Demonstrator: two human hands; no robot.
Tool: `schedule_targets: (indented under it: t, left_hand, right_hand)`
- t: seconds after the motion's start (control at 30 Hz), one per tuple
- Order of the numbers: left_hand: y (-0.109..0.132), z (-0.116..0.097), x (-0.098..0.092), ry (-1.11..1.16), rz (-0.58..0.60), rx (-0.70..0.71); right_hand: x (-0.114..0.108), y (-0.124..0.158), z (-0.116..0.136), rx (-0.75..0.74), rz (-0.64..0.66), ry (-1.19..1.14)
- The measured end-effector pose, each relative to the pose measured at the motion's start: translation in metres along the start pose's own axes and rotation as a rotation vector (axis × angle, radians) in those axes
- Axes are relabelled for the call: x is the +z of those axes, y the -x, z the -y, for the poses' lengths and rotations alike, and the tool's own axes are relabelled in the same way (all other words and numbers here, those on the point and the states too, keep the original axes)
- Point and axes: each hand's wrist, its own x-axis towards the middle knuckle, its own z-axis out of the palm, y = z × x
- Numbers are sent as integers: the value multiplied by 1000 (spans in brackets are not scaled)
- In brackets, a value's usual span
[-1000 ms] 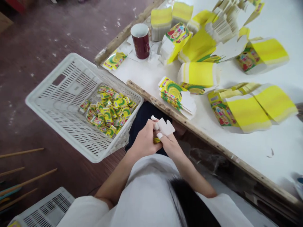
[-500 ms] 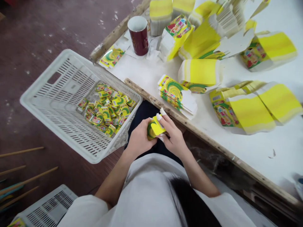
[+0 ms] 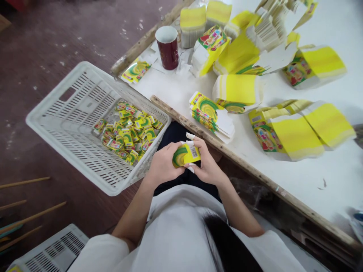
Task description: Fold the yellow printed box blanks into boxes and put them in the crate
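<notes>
A small yellow and green printed carton (image 3: pixel 181 155) is held over my lap between both hands. My left hand (image 3: pixel 163 166) wraps round its left end, fingers closed. My right hand (image 3: pixel 207 164) grips the right end by the barcode panel, with thumb below and fingers above; white wraps cover some of its fingertips. On the table, just beyond my hands, lies a fanned stack of flat cartons (image 3: pixel 204 107). To the left, a white plastic crate (image 3: pixel 82 151) holds many small folded cartons (image 3: pixel 127 136) at its far end.
Bundles of yellow flat cartons (image 3: pixel 297 130) spread over the white table (image 3: pixel 306 181), whose wooden edge runs diagonally before me. A dark red mug (image 3: pixel 168 49) stands near the table's left corner. A second crate (image 3: pixel 53 249) and wooden sticks (image 3: pixel 36 217) are at lower left.
The carton has turned so its barcode panel now faces up, and its end looks flatter. My right fingers have shifted slightly left over it. The view has moved a little.
</notes>
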Motion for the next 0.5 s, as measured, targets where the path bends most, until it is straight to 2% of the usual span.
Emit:
schedule_targets:
  t: [0.1,0.17,0.23,0.4,0.5]
  left_hand:
    - [5,6,9,134,-180,-82]
    - [6,8,13,142,-245,-106]
    - [5,8,15,84,-205,-73]
    - [-1,8,6,-18,-102,-16]
    - [-2,10,3,-31,-87,-38]
  right_hand:
    - [-1,-2,-5,27,2,-110]
    - [-8,-8,-4,17,-14,-117]
    - [-15,-16,-1,-23,18,-50]
    - [-17,-19,-1,-46,218,133]
    - [-9,-10,-9,2,213,128]
